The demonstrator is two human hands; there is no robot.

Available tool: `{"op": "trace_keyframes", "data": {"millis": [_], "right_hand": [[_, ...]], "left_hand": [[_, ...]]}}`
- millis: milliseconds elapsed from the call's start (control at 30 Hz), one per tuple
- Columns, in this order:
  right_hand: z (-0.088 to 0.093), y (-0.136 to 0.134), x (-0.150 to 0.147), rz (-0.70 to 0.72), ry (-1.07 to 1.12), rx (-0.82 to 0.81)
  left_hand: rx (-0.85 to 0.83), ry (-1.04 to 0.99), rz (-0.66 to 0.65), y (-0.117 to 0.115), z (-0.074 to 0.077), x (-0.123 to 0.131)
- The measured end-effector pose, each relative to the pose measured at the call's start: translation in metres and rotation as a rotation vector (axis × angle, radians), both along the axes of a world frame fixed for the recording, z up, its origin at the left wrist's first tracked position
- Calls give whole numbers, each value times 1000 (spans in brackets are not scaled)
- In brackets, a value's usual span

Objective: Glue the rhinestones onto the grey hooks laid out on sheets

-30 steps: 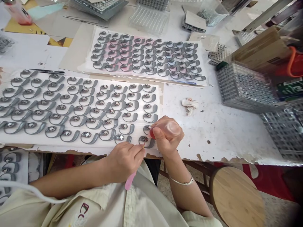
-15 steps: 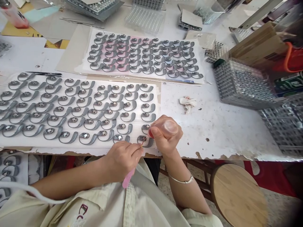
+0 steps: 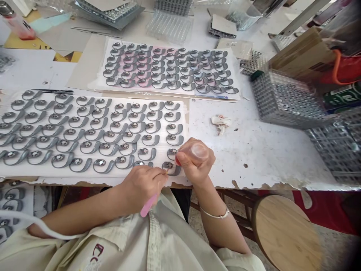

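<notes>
My left hand (image 3: 146, 184) is closed around a slim tool with a flat pink handle (image 3: 148, 205). The tool's thin tip reaches the round metal setting of a grey curved band (image 3: 176, 171) in the near right corner of a white foam sheet (image 3: 158, 172). Beside it, my right hand (image 3: 194, 162) wraps round a small translucent squeeze bottle (image 3: 199, 151). The bottle's red end points left, close to the band above the corner one. Rows of similar grey bands with round settings, some with pale stones, stand across the sheet; my left hand partly hides one.
Behind lies a second sheet (image 3: 98, 83) of grey bands. Crumpled white tissue (image 3: 221, 123) is on the worktable (image 3: 220, 162). Clear trays of small parts (image 3: 287, 98) and a cardboard box (image 3: 301, 49) stand at right. A round wooden stool (image 3: 284, 233) is below the table edge.
The view has shifted slightly. My left hand and the pink-handled tool have moved a little left; the tool's tip stays at the corner band. Both hands keep their grips.
</notes>
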State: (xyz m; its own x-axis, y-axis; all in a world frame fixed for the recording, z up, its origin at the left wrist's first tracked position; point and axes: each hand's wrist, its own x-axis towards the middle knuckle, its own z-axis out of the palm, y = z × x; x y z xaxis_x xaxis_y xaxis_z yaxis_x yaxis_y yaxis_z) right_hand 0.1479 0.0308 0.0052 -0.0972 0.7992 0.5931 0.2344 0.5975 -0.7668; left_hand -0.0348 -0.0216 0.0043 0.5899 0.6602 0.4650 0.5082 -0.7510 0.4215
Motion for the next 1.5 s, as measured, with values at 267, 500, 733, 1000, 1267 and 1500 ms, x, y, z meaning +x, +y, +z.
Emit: {"op": "trace_keyframes", "data": {"millis": [267,500,733,1000,1267,1500], "right_hand": [[0,-1,0,7,7,-7],[-1,-1,0,51,36,-12],[2,-2,-1,69,52,-32],[-1,-3,0,101,80,-64],[-3,-3,0,121,78,-71],[-3,-3,-1,110,74,-85]], "left_hand": [[-77,-72,-40,10,4,-5],[-113,-126,-62,13,8,-5],[-260,-96,-49,15,7,-9],[-383,-147,-71,20,8,-12],[-483,-208,-66,27,12,-13],[-674,-166,-53,35,23,-15]]}}
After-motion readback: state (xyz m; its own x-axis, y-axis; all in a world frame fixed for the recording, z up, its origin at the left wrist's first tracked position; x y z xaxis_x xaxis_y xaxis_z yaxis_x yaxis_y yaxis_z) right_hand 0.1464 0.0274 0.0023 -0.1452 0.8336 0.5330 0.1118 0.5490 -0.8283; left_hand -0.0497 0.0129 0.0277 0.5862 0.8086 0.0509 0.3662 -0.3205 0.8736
